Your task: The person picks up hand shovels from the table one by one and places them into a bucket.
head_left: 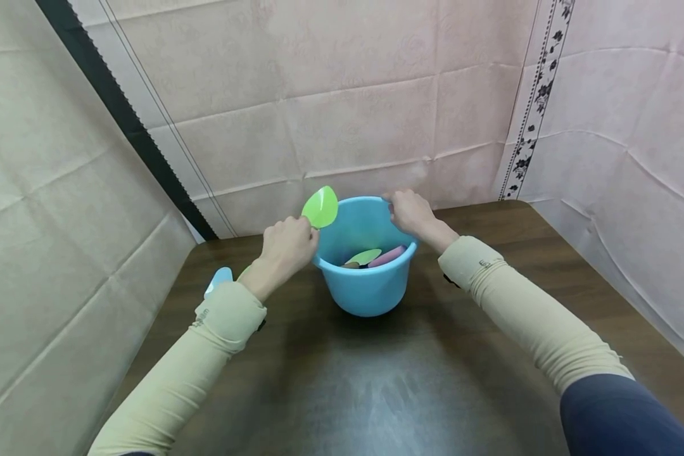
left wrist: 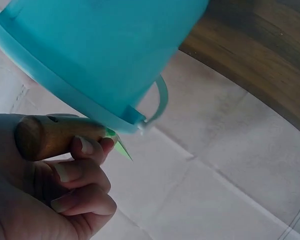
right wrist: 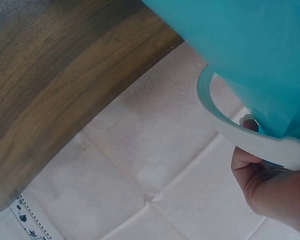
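My left hand [head_left: 287, 250] grips a small garden trowel by its wooden handle [left wrist: 65, 135]. The bright green blade of this trowel [head_left: 320, 207] points up beside the left rim of a light blue bucket [head_left: 367, 292]. At the bucket's far right rim, my right hand [head_left: 413, 214] holds on with curled fingers; the right wrist view shows the thumb and fingers by the rim and the bucket's pale handle [right wrist: 225, 130]. Inside the bucket lie a green blade-shaped piece [head_left: 365, 256] and a pink piece [head_left: 389, 256], their lower parts hidden by the wall.
Behind my left wrist, a light blue piece [head_left: 220, 278] and a green piece [head_left: 243, 272] show on the dark wooden table [head_left: 348, 380], mostly covered by the arm. Pale patterned cloth [head_left: 353, 126] hangs behind the table and along both sides.
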`<state>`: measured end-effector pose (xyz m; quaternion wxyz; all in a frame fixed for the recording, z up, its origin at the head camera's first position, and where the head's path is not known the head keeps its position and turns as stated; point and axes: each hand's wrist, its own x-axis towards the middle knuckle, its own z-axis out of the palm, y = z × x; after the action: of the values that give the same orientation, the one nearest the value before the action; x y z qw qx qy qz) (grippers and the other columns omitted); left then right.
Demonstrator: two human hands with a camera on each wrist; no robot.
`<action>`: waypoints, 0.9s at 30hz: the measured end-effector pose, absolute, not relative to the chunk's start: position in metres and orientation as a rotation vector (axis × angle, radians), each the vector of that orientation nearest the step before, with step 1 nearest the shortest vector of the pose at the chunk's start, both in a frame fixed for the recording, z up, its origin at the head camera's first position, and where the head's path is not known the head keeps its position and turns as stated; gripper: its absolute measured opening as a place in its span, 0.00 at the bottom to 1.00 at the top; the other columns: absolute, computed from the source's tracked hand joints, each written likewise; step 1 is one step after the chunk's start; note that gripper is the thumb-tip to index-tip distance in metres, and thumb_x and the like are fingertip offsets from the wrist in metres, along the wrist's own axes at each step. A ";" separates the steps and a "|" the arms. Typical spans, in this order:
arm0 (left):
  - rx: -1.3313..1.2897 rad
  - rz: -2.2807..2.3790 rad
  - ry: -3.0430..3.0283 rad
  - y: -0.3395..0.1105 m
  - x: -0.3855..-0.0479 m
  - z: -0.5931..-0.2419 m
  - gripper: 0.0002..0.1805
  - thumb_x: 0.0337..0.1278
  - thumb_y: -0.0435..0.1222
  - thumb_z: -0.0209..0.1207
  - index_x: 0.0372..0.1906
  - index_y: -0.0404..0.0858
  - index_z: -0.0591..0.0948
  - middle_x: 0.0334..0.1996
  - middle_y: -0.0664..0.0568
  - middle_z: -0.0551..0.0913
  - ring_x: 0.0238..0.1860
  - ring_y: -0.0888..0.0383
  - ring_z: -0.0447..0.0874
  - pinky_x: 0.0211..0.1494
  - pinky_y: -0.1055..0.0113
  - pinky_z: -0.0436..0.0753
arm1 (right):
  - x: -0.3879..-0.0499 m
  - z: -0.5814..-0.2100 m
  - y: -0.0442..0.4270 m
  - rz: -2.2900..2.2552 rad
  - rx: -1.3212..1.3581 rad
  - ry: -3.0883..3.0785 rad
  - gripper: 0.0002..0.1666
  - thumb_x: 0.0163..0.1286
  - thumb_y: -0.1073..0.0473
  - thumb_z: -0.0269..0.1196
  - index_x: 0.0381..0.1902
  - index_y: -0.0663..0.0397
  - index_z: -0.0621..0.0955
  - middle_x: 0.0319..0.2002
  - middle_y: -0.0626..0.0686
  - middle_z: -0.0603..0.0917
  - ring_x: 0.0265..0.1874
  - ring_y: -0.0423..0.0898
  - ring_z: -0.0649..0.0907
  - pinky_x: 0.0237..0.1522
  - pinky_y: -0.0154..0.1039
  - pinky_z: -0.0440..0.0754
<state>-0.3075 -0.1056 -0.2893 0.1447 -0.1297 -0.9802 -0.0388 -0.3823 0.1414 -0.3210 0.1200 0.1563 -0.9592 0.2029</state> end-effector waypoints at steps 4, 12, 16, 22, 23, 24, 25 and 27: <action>-0.414 -0.116 -2.837 -0.099 -0.308 -0.290 0.18 0.66 0.40 0.45 0.18 0.41 0.70 0.15 0.50 0.69 0.18 0.51 0.73 0.19 0.62 0.68 | -0.383 -0.322 0.142 0.583 0.450 -2.806 0.20 0.70 0.68 0.52 0.58 0.58 0.78 0.42 0.59 0.84 0.34 0.52 0.80 0.41 0.49 0.82; -0.520 -0.119 -2.879 -0.087 -0.309 -0.287 0.23 0.65 0.39 0.47 0.12 0.43 0.67 0.11 0.54 0.64 0.15 0.55 0.70 0.17 0.64 0.67 | -0.382 -0.320 0.142 0.583 0.458 -2.805 0.18 0.71 0.67 0.51 0.56 0.59 0.79 0.35 0.59 0.83 0.31 0.51 0.79 0.37 0.46 0.80; -0.595 -0.087 -2.891 -0.082 -0.311 -0.286 0.26 0.66 0.40 0.48 0.08 0.44 0.66 0.10 0.55 0.62 0.15 0.57 0.69 0.17 0.66 0.67 | -0.382 -0.321 0.141 0.584 0.464 -2.795 0.14 0.71 0.67 0.51 0.49 0.58 0.81 0.27 0.56 0.78 0.28 0.50 0.78 0.31 0.42 0.76; -0.647 -0.039 -2.929 -0.074 -0.313 -0.284 0.24 0.66 0.41 0.48 0.11 0.44 0.66 0.12 0.55 0.62 0.17 0.57 0.68 0.19 0.65 0.68 | -0.383 -0.320 0.141 0.576 0.476 -2.781 0.11 0.71 0.67 0.50 0.38 0.60 0.81 0.21 0.53 0.69 0.25 0.49 0.75 0.28 0.39 0.72; -0.649 -0.032 -2.935 -0.073 -0.313 -0.284 0.23 0.66 0.40 0.48 0.12 0.44 0.66 0.12 0.55 0.62 0.17 0.57 0.68 0.19 0.65 0.68 | -0.383 -0.320 0.141 0.574 0.477 -2.781 0.11 0.71 0.67 0.50 0.37 0.60 0.81 0.21 0.53 0.68 0.25 0.49 0.75 0.28 0.39 0.71; -0.651 -0.025 -2.940 -0.071 -0.314 -0.284 0.22 0.66 0.40 0.48 0.12 0.43 0.67 0.13 0.54 0.62 0.18 0.57 0.68 0.19 0.65 0.68 | -0.383 -0.320 0.142 0.576 0.477 -2.781 0.11 0.71 0.67 0.50 0.37 0.60 0.81 0.21 0.52 0.67 0.25 0.49 0.75 0.28 0.38 0.71; -0.652 -0.015 -2.946 -0.070 -0.314 -0.284 0.22 0.66 0.40 0.48 0.13 0.43 0.67 0.13 0.54 0.63 0.18 0.57 0.68 0.20 0.65 0.68 | -0.383 -0.321 0.142 0.580 0.477 -2.780 0.11 0.71 0.67 0.51 0.37 0.60 0.81 0.21 0.52 0.67 0.25 0.49 0.75 0.28 0.38 0.71; -0.656 -0.005 -2.959 -0.067 -0.315 -0.283 0.20 0.65 0.40 0.49 0.15 0.43 0.69 0.15 0.54 0.63 0.19 0.57 0.68 0.21 0.65 0.68 | -0.383 -0.321 0.142 0.574 0.480 -2.775 0.11 0.71 0.67 0.50 0.36 0.60 0.81 0.20 0.52 0.67 0.25 0.49 0.75 0.27 0.38 0.71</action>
<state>-0.3151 -0.0670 -0.2835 0.0553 -0.2160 -0.9748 -0.0015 -0.3831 0.1421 -0.3209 0.1332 0.1656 -0.9569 0.1979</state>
